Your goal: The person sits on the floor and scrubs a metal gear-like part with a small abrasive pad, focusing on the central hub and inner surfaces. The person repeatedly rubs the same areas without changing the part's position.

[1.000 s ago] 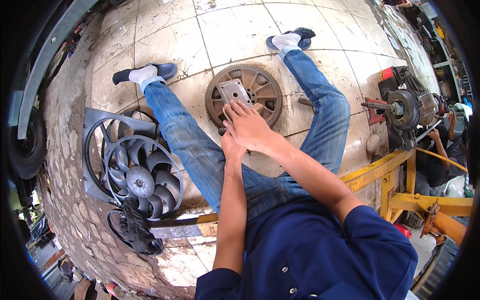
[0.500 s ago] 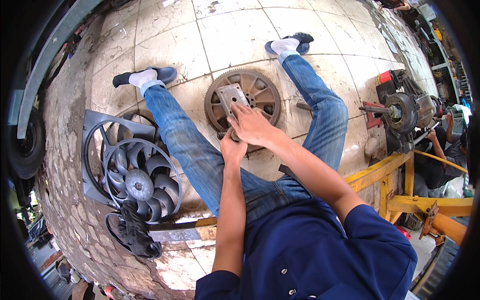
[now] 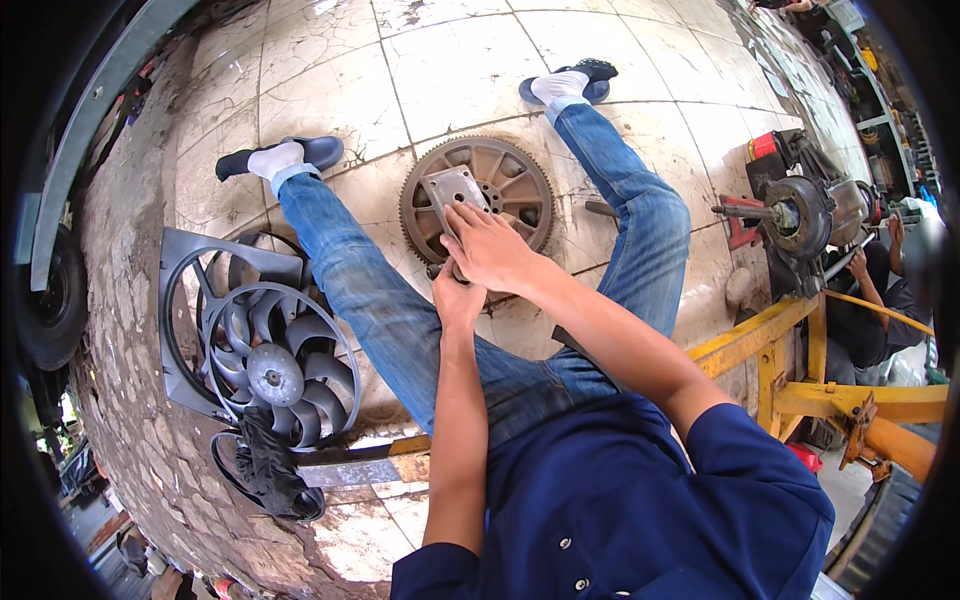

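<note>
A floor of worn, pale tiles fills the upper centre of the frame, with a cooling-fan assembly at left and a yellow metal frame at right. The toothed wheel lies flat between the legs, just above frame centre. A flat metal plate rests over its left half, long axis slanting from upper left toward lower right, its lower end covered by the right hand. The hands are together: the right is nearer, its extended fingers lying on the plate; the left hand sits directly below, its fingertips hidden. Whether either hand grips the plate cannot be told.
</note>
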Demonstrator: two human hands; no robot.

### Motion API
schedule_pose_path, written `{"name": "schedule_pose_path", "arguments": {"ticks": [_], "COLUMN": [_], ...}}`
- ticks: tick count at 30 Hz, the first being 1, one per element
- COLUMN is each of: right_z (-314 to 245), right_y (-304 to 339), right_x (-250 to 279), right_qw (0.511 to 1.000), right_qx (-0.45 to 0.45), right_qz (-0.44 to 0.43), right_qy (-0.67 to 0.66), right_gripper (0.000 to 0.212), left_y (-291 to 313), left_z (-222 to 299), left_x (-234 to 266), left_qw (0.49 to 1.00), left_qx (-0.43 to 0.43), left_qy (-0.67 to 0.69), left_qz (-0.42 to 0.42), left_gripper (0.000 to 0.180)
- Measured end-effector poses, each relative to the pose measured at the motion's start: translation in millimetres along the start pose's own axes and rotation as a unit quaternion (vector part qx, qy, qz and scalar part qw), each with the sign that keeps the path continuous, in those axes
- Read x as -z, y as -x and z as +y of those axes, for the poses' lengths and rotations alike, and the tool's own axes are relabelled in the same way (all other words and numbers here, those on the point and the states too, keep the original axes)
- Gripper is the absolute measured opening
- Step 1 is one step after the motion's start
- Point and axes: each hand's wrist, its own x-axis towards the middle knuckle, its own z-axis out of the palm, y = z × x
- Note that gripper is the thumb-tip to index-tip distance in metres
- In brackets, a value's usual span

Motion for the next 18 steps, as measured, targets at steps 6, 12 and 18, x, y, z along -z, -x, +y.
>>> {"name": "schedule_pose_path", "arguments": {"ticks": [6,12,18], "right_z": [-16,-9,-10], "right_y": [8,0,-6], "right_x": [-5,-15,-3], "right_qw": [0.998,0.999,0.999], "right_qx": [0.037,0.003,-0.027], "right_qz": [-0.008,-0.008,-0.004], "right_qy": [0.055,0.039,-0.017], "right_gripper": [0.057,0.056,0.054], "left_y": [-4,-8,-10], "left_z": [0,-19,-13], "left_x": [1,-1,-1], "left_qw": [0.998,0.988,0.987], "left_qx": [0.002,-0.03,-0.008], "left_qy": [-0.057,-0.145,-0.147], "left_qz": [-0.005,-0.04,-0.062], "left_gripper": [0.042,0.05,0.054]}}
